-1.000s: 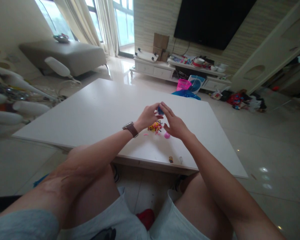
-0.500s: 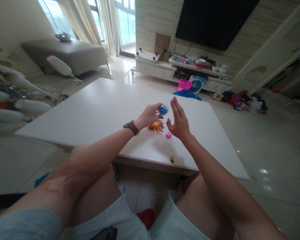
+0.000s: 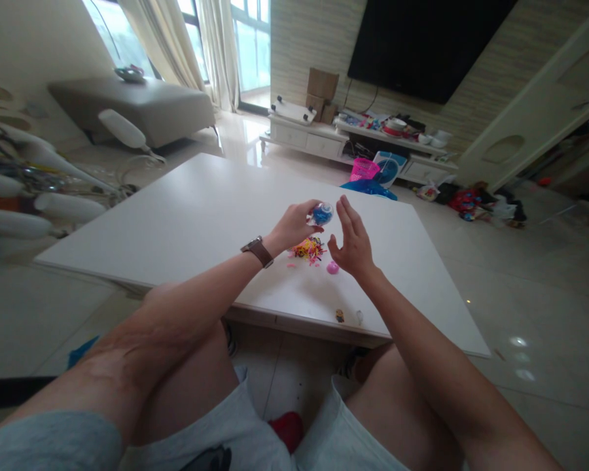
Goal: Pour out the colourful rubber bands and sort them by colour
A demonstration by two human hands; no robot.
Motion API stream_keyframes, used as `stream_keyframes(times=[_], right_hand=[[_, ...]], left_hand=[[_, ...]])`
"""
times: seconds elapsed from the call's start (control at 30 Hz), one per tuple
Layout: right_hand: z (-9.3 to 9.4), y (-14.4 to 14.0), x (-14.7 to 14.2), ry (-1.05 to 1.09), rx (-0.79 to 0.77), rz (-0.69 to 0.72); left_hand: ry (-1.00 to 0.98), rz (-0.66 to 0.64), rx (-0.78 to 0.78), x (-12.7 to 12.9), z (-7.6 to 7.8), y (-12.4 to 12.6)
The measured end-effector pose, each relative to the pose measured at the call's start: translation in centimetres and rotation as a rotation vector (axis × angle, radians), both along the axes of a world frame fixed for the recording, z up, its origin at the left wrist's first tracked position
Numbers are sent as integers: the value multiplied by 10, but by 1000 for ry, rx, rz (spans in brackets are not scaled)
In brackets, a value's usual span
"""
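Note:
My left hand (image 3: 294, 226) holds a small clear capsule with blue inside (image 3: 321, 213) between thumb and fingers, above the white table (image 3: 196, 209). My right hand (image 3: 352, 239) hovers just right of the capsule, palm facing it, fingers spread and holding nothing. Under the hands lies a pile of small colourful bands (image 3: 308, 248) in yellow, red and black. A pink round piece (image 3: 332, 267) rests on the table below my right palm. A brown-strapped watch (image 3: 258, 250) sits on my left wrist.
Two tiny items (image 3: 340, 316) lie near the table's front edge. Behind the table are a pink basket (image 3: 362, 169), a blue bag, a low TV cabinet (image 3: 319, 137) and a dark wall screen. A grey sofa (image 3: 142, 108) stands at the left.
My right hand has let go of the capsule and opened, moving slightly right. My left hand keeps the capsule raised, now plainly visible.

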State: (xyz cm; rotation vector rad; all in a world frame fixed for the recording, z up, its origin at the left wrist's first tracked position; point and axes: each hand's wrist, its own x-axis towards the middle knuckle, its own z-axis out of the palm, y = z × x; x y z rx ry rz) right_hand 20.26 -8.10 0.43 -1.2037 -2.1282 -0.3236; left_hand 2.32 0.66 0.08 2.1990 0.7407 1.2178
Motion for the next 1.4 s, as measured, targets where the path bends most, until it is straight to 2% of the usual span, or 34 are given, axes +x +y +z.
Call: stream_keyframes(times=[0.1,0.27,0.63,0.73,0.9,1.13,1.4], right_hand=[[0,0,0,-50,-63,38],[0,2,0,-15,27,61],[-2,2,0,7,-15,63],[-2,3,2,12,46,85],[0,4,4,61,143,69],[-1,5,5,41,97,80],[-2,4,3,39,53,73]], left_hand=[[27,-16,9,0,-2,-1],[38,-38,25,0,-3,-1],[25,-54,-10,0,-1,-3],[2,-49,-37,0,2,-5],[-152,-17,-29,1,6,-7],[-107,-22,-108,4,-7,-1],[-85,-75,-108,3,-2,-6]])
